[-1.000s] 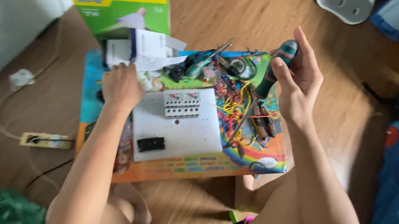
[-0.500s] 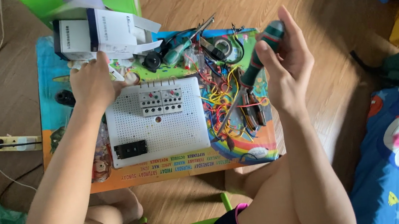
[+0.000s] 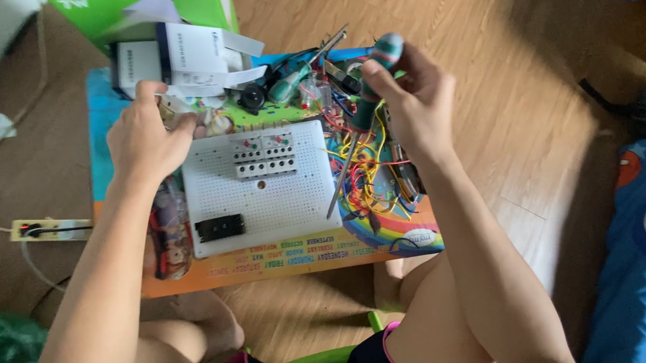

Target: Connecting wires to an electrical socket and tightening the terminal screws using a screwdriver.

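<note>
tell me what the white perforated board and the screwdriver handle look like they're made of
White perforated board: probably matte plastic; it is flat and evenly white, with a regular grid of small holes and no metallic shine.

Screwdriver in the right hand: the handle looks like green moulded plastic or rubber, with a rounded, slightly glossy end. The thin grey shaft reflects light, so it is likely metal.
</note>
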